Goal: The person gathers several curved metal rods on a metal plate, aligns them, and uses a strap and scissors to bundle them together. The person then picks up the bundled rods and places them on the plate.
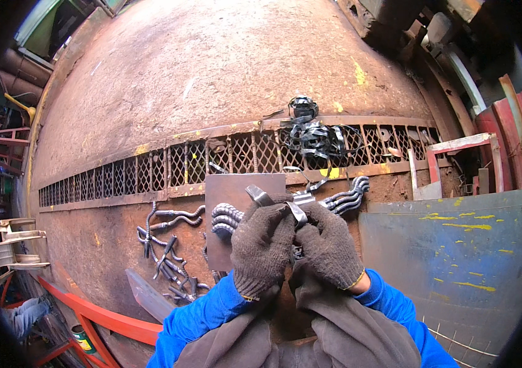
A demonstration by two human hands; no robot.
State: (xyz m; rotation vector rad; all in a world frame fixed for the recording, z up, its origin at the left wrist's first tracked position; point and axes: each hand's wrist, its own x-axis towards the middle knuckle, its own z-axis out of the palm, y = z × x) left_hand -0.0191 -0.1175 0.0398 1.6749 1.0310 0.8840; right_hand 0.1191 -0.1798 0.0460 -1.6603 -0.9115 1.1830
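Both my hands wear dark knit gloves and are close together in the middle of the view. My left hand (pixel 263 250) is closed on a flat metal strap (pixel 298 213), whose bent end sticks up above the fingers. Fingers of my right hand (pixel 333 246) pinch the same strap from the other side. Behind the hands lies a bundle of bent ribbed steel bars (pixel 348 197), its left ends over a flat steel plate (pixel 245 184). More strap shows across the bundle's middle; the gloves hide whether it goes all the way round.
A tangle of black strapping (pixel 316 136) lies on the floor grating (pixel 181 162). Loose bent bars (pixel 169 264) are scattered at left, near a red steel frame (pixel 101 313) and a chair (pixel 12 248). A blue-grey sheet (pixel 457 245) stands at right. Another person's leg (pixel 26 319) shows at lower left.
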